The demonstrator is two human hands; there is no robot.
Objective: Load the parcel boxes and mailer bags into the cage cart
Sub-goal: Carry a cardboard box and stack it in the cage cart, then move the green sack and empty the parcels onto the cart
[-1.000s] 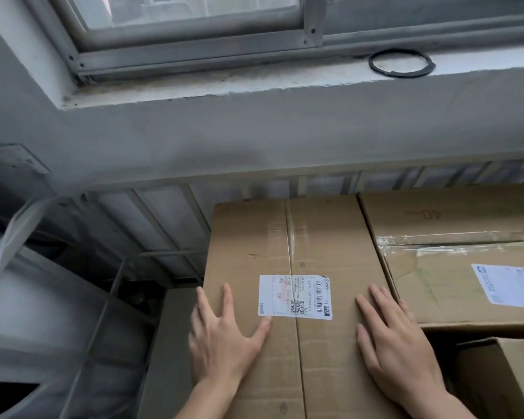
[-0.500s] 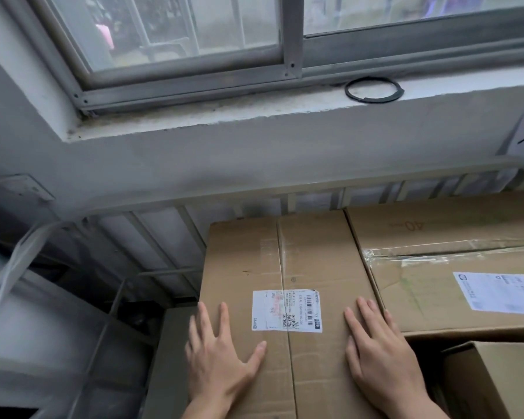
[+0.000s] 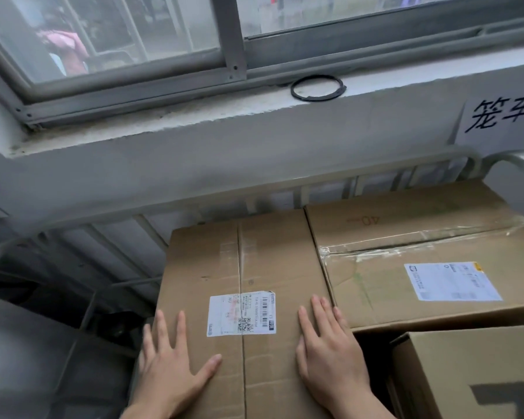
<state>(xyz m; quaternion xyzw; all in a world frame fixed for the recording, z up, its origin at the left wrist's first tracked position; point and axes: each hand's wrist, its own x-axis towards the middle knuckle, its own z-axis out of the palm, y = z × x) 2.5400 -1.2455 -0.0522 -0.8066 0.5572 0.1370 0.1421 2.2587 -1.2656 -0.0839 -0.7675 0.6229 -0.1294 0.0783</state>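
Note:
A tall brown parcel box (image 3: 270, 261) with a white shipping label stands inside the metal cage cart (image 3: 315, 189), against its back bars. My left hand (image 3: 173, 367) lies flat on the box's top near the left edge, fingers spread. My right hand (image 3: 330, 355) lies flat on the top near the right edge. A second taped box (image 3: 406, 261) with a white label sits beside it on the right, touching it. A third box (image 3: 472, 373) shows at the lower right, nearer to me.
A grey wall and window sill (image 3: 194, 116) rise just behind the cart, with a black ring (image 3: 316, 87) on the sill. A paper sign (image 3: 502, 116) hangs at the right. Left of the box the cart's bars (image 3: 97, 246) and a dark gap show.
The view has tilted upward, showing more of the window and the sign. Both hands stay flat on the box top, which sits a little deeper toward the back bars.

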